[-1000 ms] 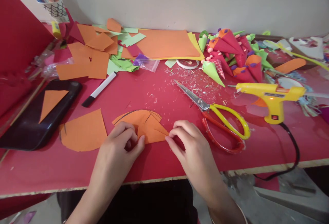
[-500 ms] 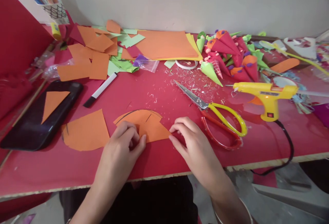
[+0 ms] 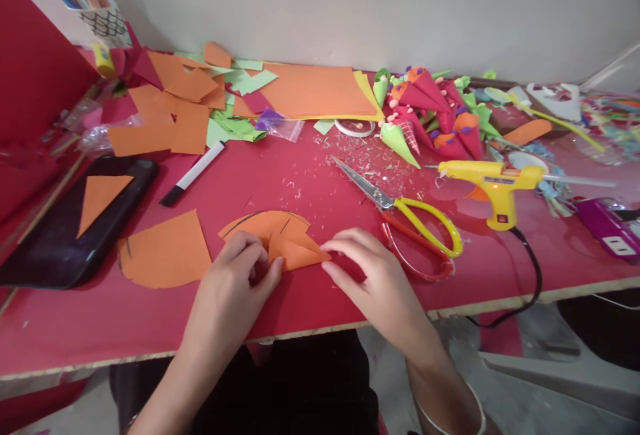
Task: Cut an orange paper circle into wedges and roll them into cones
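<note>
On the red table [image 3: 320,302] lies a folded orange paper piece [image 3: 287,242] with a curved black pen line on it. My left hand [image 3: 240,275] pinches its left side, fingers curled over the fold. My right hand [image 3: 370,268] pinches the pointed right corner of the same piece, fingers bent. A second rounded orange paper piece [image 3: 163,252] lies flat just left of my left hand.
Yellow-and-red scissors [image 3: 410,222] lie right of my hands. A yellow glue gun [image 3: 495,185] stands further right, its cord over the edge. A black marker [image 3: 193,174], a dark tray [image 3: 65,228], paper scraps [image 3: 170,105], orange sheets [image 3: 315,92] and paper cones [image 3: 430,115] fill the back.
Both hands stay on the orange piece with small finger shifts as its right flap is pressed. The camera has turned slightly right, showing more of the table's right end.
</note>
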The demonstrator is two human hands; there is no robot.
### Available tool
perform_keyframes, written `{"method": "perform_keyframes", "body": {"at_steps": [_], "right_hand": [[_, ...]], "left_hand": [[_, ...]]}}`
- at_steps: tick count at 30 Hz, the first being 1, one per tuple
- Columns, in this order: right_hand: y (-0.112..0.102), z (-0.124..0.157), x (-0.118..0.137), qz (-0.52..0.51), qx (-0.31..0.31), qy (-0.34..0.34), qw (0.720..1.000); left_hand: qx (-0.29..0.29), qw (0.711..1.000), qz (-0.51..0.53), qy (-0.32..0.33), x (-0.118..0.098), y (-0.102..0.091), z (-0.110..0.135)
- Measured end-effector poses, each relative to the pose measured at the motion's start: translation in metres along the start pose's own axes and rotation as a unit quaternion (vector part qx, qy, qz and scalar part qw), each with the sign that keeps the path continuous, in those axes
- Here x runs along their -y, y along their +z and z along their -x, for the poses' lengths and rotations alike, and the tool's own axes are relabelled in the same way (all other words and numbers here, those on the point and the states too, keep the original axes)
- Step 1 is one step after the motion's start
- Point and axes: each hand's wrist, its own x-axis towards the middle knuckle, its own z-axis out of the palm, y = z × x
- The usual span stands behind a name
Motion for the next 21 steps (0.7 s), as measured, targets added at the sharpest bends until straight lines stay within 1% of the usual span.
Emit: {"method": "perform_keyframes", "body": {"at_steps": [3,6,10,13,16,18,21], "right_hand": [[0.004,0.000,0.003,0.019,0.017,-0.003,1.000],[0.008,0.000,0.003,0.038,0.004,0.004,0.999],[0.014,-0.002,0.005,0.080,-0.020,0.013,0.996],[0.018,-0.004,0.008,0.130,-0.018,0.010,0.991],[0.021,-0.007,0.015,0.199,-0.012,0.011,0.980],[0.023,-0.010,0.019,0.236,-0.015,0.015,0.972],[0.023,-0.013,0.022,0.254,-0.014,0.017,0.967]], "left_hand": [[-0.013,1.000,-0.003,0.021,0.001,0.000,0.001],[-0.014,0.999,0.009,0.029,0.002,0.000,0.001],[-0.009,1.000,-0.005,0.012,0.003,0.000,0.001],[-0.005,0.999,-0.040,0.007,0.002,0.000,0.004],[-0.002,0.993,-0.117,0.004,-0.001,-0.001,0.006],[0.001,0.989,-0.150,0.008,-0.001,-0.002,0.007],[0.008,0.989,-0.148,0.018,-0.001,-0.003,0.007]]}}
